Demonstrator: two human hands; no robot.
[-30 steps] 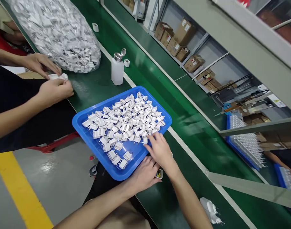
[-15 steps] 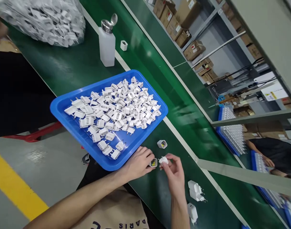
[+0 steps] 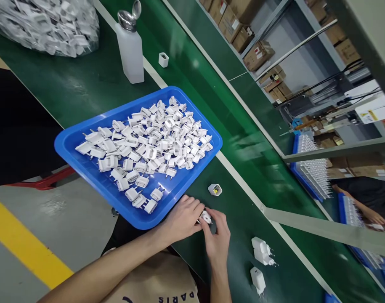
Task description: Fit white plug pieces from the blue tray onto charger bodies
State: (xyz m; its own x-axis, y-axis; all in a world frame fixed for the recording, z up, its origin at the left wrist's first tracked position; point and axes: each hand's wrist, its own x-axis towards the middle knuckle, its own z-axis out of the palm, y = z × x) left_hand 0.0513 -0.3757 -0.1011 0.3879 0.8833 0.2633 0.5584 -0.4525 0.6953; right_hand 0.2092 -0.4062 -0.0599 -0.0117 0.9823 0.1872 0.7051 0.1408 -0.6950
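Note:
My left hand [image 3: 186, 215] is closed around a white charger housing, now almost wholly hidden by the fingers. My right hand [image 3: 216, 236] pinches a white plug cap [image 3: 206, 217] against the open end of that housing; how deep it sits cannot be seen. Just beyond my hands lies another charger housing [image 3: 215, 190], its open end showing something yellow inside. A blue tray [image 3: 61, 143] to the left carries a heap of white plug caps [image 3: 154, 147] with metal pins. To the right are several chargers with pins [image 3: 262, 251], lying on the green bench.
A pump bottle [image 3: 131, 54] stands behind the tray, near a lone white housing [image 3: 163, 59]. At the upper left rests a clear bag of white parts [image 3: 53, 29]. A pale metal bar [image 3: 306, 223] crosses at the right, with a co-worker's hand [image 3: 373, 216] beyond.
My right hand has moved left and brought the plug cap from beside the housing onto its open end. My left hand keeps its place. The view has shifted slightly.

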